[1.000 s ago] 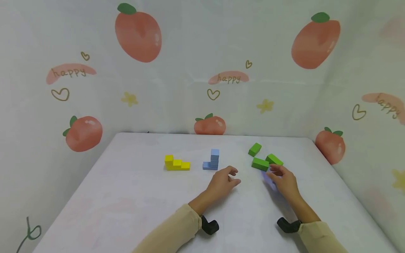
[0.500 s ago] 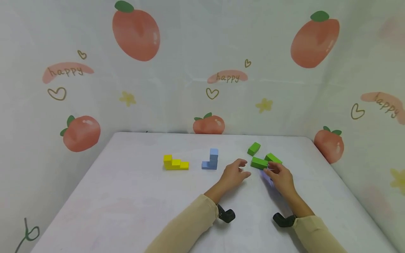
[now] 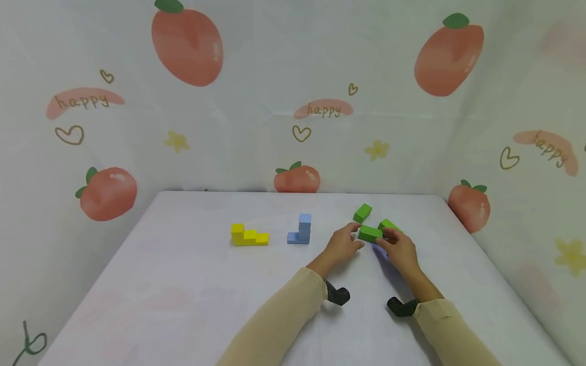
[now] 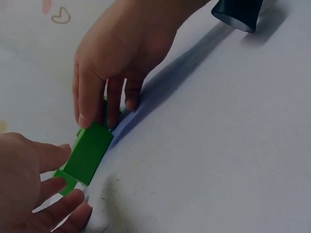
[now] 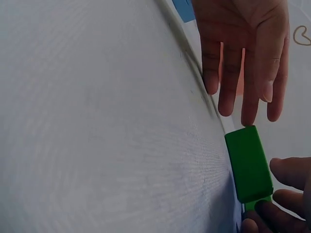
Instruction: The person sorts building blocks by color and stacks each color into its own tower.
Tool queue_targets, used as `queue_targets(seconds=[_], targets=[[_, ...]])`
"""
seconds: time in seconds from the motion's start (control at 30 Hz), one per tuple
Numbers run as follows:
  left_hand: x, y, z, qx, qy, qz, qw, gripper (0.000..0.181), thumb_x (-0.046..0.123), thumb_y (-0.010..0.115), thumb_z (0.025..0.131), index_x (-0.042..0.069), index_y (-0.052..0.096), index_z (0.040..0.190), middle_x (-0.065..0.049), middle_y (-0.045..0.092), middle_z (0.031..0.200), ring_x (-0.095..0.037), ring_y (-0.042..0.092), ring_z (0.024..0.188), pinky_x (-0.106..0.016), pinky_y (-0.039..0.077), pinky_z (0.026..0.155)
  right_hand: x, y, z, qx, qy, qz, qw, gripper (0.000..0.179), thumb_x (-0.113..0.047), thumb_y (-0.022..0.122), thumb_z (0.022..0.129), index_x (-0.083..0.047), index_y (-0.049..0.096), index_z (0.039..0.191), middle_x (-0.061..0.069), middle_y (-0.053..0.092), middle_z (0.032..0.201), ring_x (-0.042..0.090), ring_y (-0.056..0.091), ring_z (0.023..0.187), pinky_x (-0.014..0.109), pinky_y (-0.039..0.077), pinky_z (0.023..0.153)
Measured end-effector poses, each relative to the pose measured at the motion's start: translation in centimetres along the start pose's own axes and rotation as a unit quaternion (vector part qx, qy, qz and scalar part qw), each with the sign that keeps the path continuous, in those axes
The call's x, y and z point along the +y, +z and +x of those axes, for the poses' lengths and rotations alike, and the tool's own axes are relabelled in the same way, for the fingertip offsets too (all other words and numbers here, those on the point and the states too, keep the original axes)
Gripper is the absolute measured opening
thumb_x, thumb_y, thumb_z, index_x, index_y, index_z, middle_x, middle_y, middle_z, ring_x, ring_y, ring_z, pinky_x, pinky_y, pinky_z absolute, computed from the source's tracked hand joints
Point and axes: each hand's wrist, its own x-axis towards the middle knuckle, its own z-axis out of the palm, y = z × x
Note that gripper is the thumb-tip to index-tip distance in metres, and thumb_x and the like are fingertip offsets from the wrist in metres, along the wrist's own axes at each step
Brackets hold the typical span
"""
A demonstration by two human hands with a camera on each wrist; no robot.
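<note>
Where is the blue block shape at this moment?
In the head view, the blue block shape stands near the middle, on the far part of the table, between the yellow blocks on its left and the green blocks on its right.

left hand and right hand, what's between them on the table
A green block lies between the left hand and the right hand, visible in the head view and both wrist views.

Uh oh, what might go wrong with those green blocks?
The front green rectangular block between the left hand and right hand might twist or slip if pushed unevenly. The right hand might bump the rear-right green rectangular block, because it's so close. The light-blue L-shaped block stack, standing near the left hand, could topple if brushed.
</note>
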Motion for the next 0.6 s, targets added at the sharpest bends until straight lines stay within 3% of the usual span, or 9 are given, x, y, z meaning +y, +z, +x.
queue_targets(seconds=[0.27,0.47,0.6], targets=[[0.05,-0.08,0.33,-0.013,-0.002,-0.002,0.9999,0.051,0.017,0.068,0.092,0.017,0.051,0.140,-0.002,0.059,0.132,-0.010,0.058,0.099,-0.027,0.047,0.084,0.06,0.12,0.23,0.008,-0.013,-0.011,0.9998,0.046,-0.015,0.066,0.093,0.008,0.054,0.130,0.027,0.061,0.119,0.039,0.059,0.110,0.030,0.050,0.078],[-0.43,-0.08,0.19,-0.006,0.007,-0.015,0.9998,0.049,0.016,0.068,0.091,0.013,0.053,0.138,-0.004,0.062,0.128,-0.012,0.062,0.100,-0.027,0.048,0.085,-0.33,0.09,0.06,0.005,-0.016,-0.019,0.9997,0.043,-0.012,0.066,0.092,0.009,0.055,0.128,0.027,0.063,0.115,0.038,0.060,0.106,0.032,0.048,0.078],[-0.78,-0.11,-0.02,0.002,0.011,-0.032,0.9994,0.046,0.014,0.068,0.091,0.011,0.055,0.135,-0.005,0.065,0.122,-0.014,0.064,0.102,-0.027,0.048,0.087,-0.49,0.09,-0.20,0.000,-0.014,-0.025,0.9996,0.042,-0.011,0.065,0.092,0.008,0.056,0.128,0.026,0.063,0.115,0.039,0.060,0.105,0.040,0.048,0.082]])
